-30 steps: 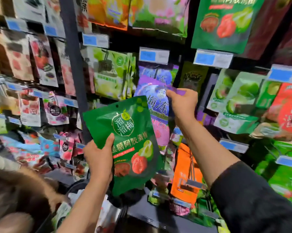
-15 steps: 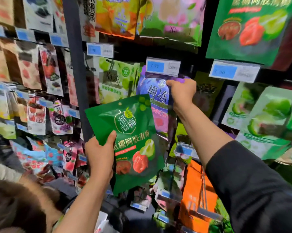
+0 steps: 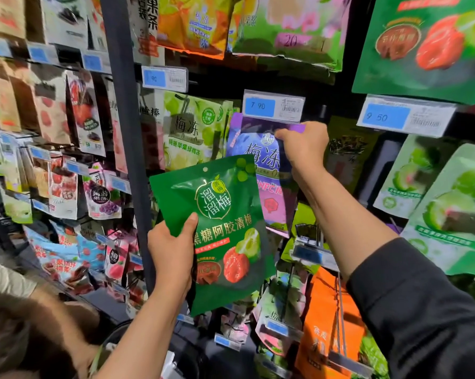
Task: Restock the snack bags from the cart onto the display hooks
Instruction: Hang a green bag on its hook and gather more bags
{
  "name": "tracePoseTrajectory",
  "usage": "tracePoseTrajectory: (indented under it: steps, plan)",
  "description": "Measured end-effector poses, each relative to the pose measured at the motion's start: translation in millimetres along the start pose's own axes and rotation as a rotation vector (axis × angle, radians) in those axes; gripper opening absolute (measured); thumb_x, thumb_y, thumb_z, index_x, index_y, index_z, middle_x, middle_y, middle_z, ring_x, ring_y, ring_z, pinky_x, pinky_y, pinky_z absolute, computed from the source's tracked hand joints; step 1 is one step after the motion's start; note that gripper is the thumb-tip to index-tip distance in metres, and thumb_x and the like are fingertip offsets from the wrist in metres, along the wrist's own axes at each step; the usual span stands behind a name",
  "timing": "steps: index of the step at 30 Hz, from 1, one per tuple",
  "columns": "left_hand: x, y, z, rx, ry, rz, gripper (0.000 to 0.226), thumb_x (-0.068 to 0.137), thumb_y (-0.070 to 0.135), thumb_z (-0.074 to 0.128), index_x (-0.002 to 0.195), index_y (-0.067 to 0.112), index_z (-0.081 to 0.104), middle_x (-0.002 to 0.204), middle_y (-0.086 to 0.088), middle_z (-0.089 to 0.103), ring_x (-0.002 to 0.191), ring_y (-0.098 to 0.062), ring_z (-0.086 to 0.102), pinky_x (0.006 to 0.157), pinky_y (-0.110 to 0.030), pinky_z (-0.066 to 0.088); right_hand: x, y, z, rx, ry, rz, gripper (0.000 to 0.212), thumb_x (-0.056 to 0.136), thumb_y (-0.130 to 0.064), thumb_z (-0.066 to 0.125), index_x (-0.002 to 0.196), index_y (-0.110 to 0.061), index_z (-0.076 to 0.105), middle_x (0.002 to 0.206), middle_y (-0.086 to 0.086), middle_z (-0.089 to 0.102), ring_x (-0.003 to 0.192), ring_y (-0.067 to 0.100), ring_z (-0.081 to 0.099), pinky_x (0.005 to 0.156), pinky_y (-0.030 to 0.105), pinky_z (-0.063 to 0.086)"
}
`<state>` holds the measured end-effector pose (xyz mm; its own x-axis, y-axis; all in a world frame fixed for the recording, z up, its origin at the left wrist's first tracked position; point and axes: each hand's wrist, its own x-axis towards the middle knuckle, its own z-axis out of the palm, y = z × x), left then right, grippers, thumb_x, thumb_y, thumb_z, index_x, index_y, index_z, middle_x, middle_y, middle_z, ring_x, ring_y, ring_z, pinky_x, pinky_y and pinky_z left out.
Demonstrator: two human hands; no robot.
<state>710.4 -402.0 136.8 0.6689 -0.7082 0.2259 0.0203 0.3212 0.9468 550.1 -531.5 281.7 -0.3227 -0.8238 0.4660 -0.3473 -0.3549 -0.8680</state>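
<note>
Snack bags fill this wall of hooks, and the one in play is a glossy dark green plastic pouch (image 3: pixel 220 228) printed with 溜溜梅 in a round emblem, 黑糖阿胶清梅 across its middle and red and green plums below, a punched hole at its top edge. It sits tilted in front of the display, off any hook, with the left hand (image 3: pixel 170 250) gripping its lower left side, thumb pressed across the front and the other fingers hidden behind. Higher up, the right hand (image 3: pixel 303 147) pinches the top right corner of a purple and blue plastic bag (image 3: pixel 258 160) marked 梅冻, which hangs just under a white price tag with a blue panel (image 3: pixel 273 106) reading 7 90. Another such tag to the right (image 3: pixel 406 116) reads 9 50. Compared with half a second ago, the green pouch stays in the same grip while the right hand has shifted slightly lower on the purple bag, beneath the tag
</note>
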Motion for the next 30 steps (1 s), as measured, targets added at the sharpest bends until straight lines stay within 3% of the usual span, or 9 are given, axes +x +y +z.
tracePoseTrajectory:
  steps: [4, 8, 13, 16, 19, 21, 23, 25, 30]
  plan:
    - [1.8, -1.2, -2.2, -0.008, 0.000, -0.003, 0.025, 0.087, 0.010, 0.069, 0.071, 0.030, 0.070, 0.080, 0.008, 0.073, 0.084, -0.023, 0.069, 0.083, -0.048, 0.055, -1.3, -3.3, -4.9, -0.103, 0.004, -0.060, 0.020, 0.072, -0.016, 0.074, 0.059, -0.009, 0.061, 0.070, 0.008, 0.068, 0.074, 0.027, 0.067, 0.065, 0.039, 0.056]
    - [2.3, -4.8, -2.4, -0.020, -0.007, -0.007, 0.024, 0.087, 0.011, 0.069, 0.072, 0.029, 0.069, 0.081, 0.005, 0.073, 0.086, -0.027, 0.069, 0.083, -0.049, 0.055, -3.0, -2.3, -5.7, -0.197, 0.012, -0.119, 0.032, 0.076, -0.019, 0.071, 0.052, -0.015, 0.051, 0.059, 0.000, 0.056, 0.063, 0.019, 0.055, 0.052, 0.026, 0.036]
    - [1.5, -6.2, 4.9, -0.043, -0.027, -0.027, 0.019, 0.087, 0.009, 0.069, 0.073, 0.022, 0.066, 0.078, 0.002, 0.069, 0.078, -0.022, 0.065, 0.080, -0.049, 0.053, -7.8, -0.8, -0.2, -0.212, 0.069, -0.181, 0.020, 0.080, -0.020, 0.070, 0.064, -0.017, 0.059, 0.064, -0.001, 0.057, 0.063, 0.016, 0.054, 0.051, 0.024, 0.034]
    - [1.2, -9.4, 6.7, -0.061, -0.054, -0.031, 0.018, 0.087, 0.007, 0.068, 0.077, 0.022, 0.067, 0.081, 0.002, 0.070, 0.081, -0.023, 0.066, 0.083, -0.048, 0.054, -7.9, 2.0, 4.0, -0.105, 0.085, -0.156, 0.009, 0.077, -0.019, 0.074, 0.072, -0.011, 0.072, 0.071, 0.004, 0.069, 0.070, 0.021, 0.065, 0.061, 0.029, 0.048]
    - [0.6, -12.2, 7.4, -0.070, -0.062, -0.037, 0.018, 0.087, 0.006, 0.067, 0.080, 0.023, 0.068, 0.085, 0.001, 0.071, 0.084, -0.024, 0.068, 0.083, -0.045, 0.054, -5.8, 1.8, 10.8, -0.048, 0.089, -0.126, 0.014, 0.073, -0.017, 0.074, 0.079, -0.004, 0.074, 0.079, 0.009, 0.073, 0.077, 0.024, 0.068, 0.068, 0.036, 0.053]
    - [1.1, -13.6, 7.8, -0.071, -0.062, -0.032, 0.019, 0.087, 0.006, 0.067, 0.081, 0.023, 0.067, 0.085, 0.002, 0.071, 0.084, -0.023, 0.067, 0.082, -0.042, 0.054, -4.6, 5.6, 14.5, -0.113, 0.080, -0.136, 0.012, 0.073, -0.019, 0.073, 0.066, -0.010, 0.069, 0.068, 0.005, 0.066, 0.066, 0.019, 0.060, 0.058, 0.028, 0.043]
    - [2.1, -14.1, 7.0, -0.073, -0.065, -0.036, 0.020, 0.087, 0.005, 0.067, 0.080, 0.024, 0.067, 0.081, 0.006, 0.071, 0.081, -0.018, 0.067, 0.079, -0.037, 0.052, -5.1, 17.1, 16.1, -0.119, 0.067, -0.132, 0.034, 0.072, -0.018, 0.073, 0.048, -0.017, 0.049, 0.050, 0.002, 0.047, 0.053, 0.017, 0.040, 0.050, 0.029, 0.030]
    - [4.6, -14.6, 5.4, -0.074, -0.066, -0.047, 0.022, 0.087, 0.006, 0.067, 0.077, 0.025, 0.068, 0.074, 0.012, 0.072, 0.076, -0.013, 0.067, 0.074, -0.032, 0.050, -7.8, 29.6, 14.9, -0.011, 0.011, -0.159, 0.047, 0.070, -0.017, 0.074, 0.042, -0.020, 0.036, 0.047, 0.003, 0.035, 0.052, 0.017, 0.029, 0.051, 0.031, 0.026]
    - [12.4, -16.4, 8.2, -0.073, -0.055, -0.056, 0.021, 0.087, 0.006, 0.067, 0.076, 0.023, 0.069, 0.073, 0.014, 0.073, 0.077, -0.015, 0.068, 0.075, -0.034, 0.051, -2.5, 29.2, 4.3, 0.175, -0.053, -0.143, 0.044, 0.076, -0.013, 0.074, 0.044, -0.016, 0.045, 0.042, -0.001, 0.049, 0.046, 0.012, 0.044, 0.048, 0.026, 0.032]
